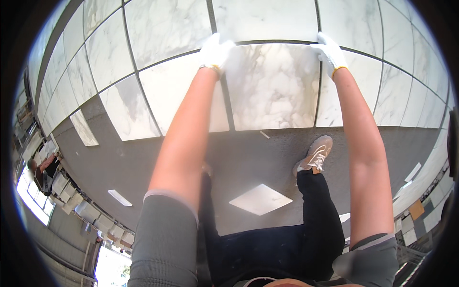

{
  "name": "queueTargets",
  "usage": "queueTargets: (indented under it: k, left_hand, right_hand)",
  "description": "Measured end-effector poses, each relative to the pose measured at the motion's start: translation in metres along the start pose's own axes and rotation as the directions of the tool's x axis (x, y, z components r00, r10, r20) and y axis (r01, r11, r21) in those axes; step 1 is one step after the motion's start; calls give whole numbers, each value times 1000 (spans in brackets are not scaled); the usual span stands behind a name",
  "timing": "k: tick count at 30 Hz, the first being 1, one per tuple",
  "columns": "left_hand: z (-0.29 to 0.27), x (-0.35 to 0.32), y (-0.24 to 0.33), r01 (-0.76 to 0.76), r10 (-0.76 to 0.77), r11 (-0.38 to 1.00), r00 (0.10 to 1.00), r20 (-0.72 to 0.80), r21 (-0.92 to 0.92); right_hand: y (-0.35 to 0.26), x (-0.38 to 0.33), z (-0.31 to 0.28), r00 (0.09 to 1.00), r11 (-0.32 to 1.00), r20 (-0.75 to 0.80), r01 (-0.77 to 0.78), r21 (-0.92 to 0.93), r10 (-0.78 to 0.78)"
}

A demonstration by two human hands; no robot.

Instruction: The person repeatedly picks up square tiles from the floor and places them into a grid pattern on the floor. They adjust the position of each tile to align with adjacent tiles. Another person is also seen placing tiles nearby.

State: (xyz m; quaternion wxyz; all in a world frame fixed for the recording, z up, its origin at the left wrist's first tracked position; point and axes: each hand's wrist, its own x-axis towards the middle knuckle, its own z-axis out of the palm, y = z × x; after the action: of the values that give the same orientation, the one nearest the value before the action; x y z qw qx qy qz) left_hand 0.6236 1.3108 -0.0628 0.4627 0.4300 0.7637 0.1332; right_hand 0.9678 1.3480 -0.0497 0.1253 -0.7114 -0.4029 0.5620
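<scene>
Both my hands wear white gloves and reach forward to the far corners of a marble slab (272, 86), white with grey and tan clouding, lying flat on the floor. My left hand (215, 51) rests at its far left corner, thumb and fingers apart, partly washed out by glare. At the far right corner, my right hand (330, 53) has its thumb and fingers spread over the gap beside the neighbouring slab. How firmly either hand presses is not visible. Dark narrow gaps separate this slab from the white slabs (263, 19) beyond it and the ones on each side.
Rows of marble slabs curve across the far floor. A diamond-shaped white piece (260, 199) lies between my legs, and a narrow strip (83, 128) and smaller offcuts (119, 197) lie on the grey floor (114, 162). My right shoe (315, 155) stands near the slab. Another person (44, 172) is far left.
</scene>
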Motion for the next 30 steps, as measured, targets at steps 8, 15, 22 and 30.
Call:
queueTargets:
  k: [8, 15, 22, 30]
  left_hand:
    - [0, 3, 2, 84, -77, 970, 996, 41, -230]
    - [-3, -4, 8, 122, -95, 923, 991, 90, -366]
    - [2, -4, -3, 67, -48, 891, 997, 53, -449]
    - [18, -119, -79, 223, -285, 855, 956, -65, -469]
  right_hand:
    - [-2, -8, 7, 998, 987, -60, -15, 162, 25]
    - [-4, -13, 5, 999, 986, -44, -16, 165, 24]
    - [4, -10, 1, 1000, 993, 5, 5, 114, -6]
    - [74, -94, 11, 987, 970, -129, -64, 235, 96]
